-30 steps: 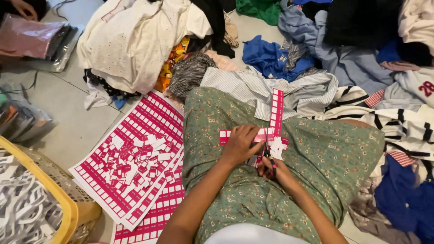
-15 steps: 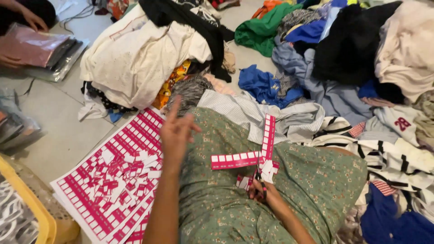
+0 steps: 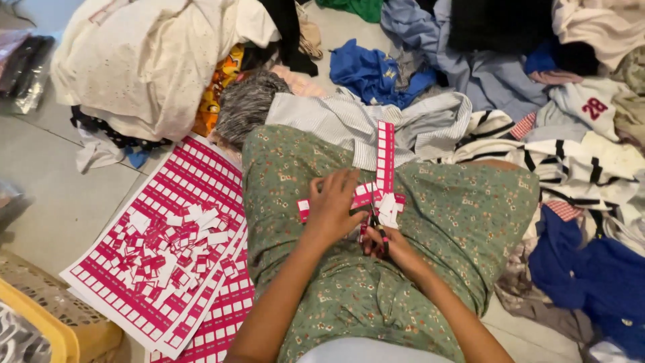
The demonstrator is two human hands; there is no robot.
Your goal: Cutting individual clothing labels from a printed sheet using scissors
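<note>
Sticker strips (image 3: 384,158), pink with white blanks, lie across the person's lap on the green flowered dress (image 3: 463,222); one strip stands up the knee, a second strip (image 3: 336,202) runs crosswise under the fingers. Left hand (image 3: 330,208) is back down on the crosswise strip, fingers spread and pressing it flat against the dress; half a second ago that hand was lifted off to the side over the sheets, a second ago it was on the strip as now, so it has gone out and come back. Right hand (image 3: 384,243) holds small scissors (image 3: 373,225) at the spot where the two strips cross, fingers curled closed around the handles; whether the blades are open or shut is too small to tell. Cut white and pink bits (image 3: 388,205) sit touching the strip just beside the scissors. To the person's left on the floor, large pink sticker sheets (image 3: 168,228) lie stacked, with a heap of cut labels (image 3: 164,245) on the top one. Judging from the hand's return, cutting is resuming on the lap strip with the left hand steadying it. Yellow basket (image 3: 40,329) at the lower left corner, near the sheets. Piled clothes all round: cream garment (image 3: 134,60) upper left, striped shirt (image 3: 356,121) just beyond the knee, blue cloth (image 3: 366,70) behind it, black-and-white striped top (image 3: 578,168) to the right. Camera view has also shifted slightly down and right since the earlier frame.
</note>
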